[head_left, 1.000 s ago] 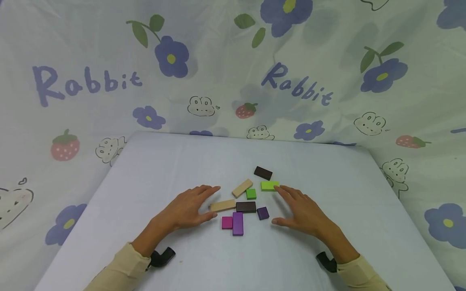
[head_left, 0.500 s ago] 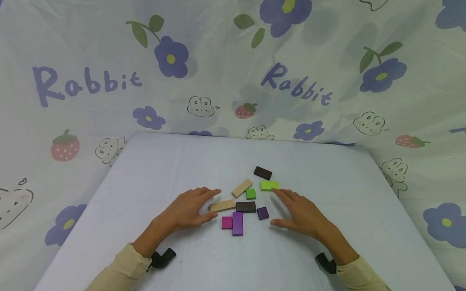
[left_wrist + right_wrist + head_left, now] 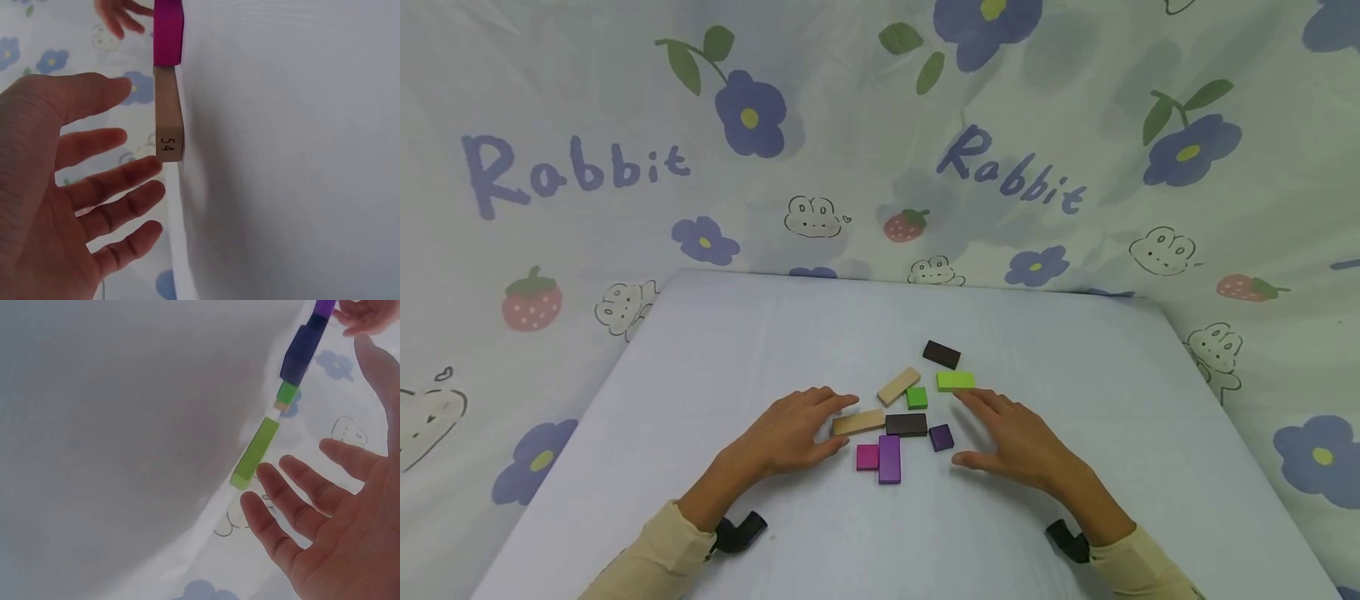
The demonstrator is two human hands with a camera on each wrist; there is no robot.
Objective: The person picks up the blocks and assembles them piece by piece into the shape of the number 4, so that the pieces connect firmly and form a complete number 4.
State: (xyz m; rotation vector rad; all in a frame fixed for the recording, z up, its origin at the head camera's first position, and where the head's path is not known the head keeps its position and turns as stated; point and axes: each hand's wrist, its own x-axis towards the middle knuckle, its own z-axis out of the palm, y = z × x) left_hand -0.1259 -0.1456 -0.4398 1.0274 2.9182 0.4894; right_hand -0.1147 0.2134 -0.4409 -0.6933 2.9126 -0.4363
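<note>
Flat coloured blocks lie loosely grouped between both hands. My left hand (image 3: 790,432) hovers spread at the left, nearest a natural wood block (image 3: 859,422), whose end reads 54 in the left wrist view. My right hand (image 3: 1021,439) is spread at the right, its fingertips close to a lime block (image 3: 955,381); neither hand grips anything. A dark brown block (image 3: 906,425) lies mid-group, with a dark purple cube (image 3: 942,437) to its right. A magenta block (image 3: 867,457) touches a purple block (image 3: 890,460) at the front. A green block (image 3: 917,397) meets another wood block (image 3: 898,387).
Another dark brown block (image 3: 942,354) lies farthest back. The blocks are on a white-covered table (image 3: 737,325). Behind it hangs a patterned curtain (image 3: 850,125) with flowers and rabbits. Black wrist mounts (image 3: 740,532) sit at both sleeves.
My right hand has drifted slightly left, and my left hand a touch to the right. The blocks keep their arrangement. The head view has shifted very slightly.
</note>
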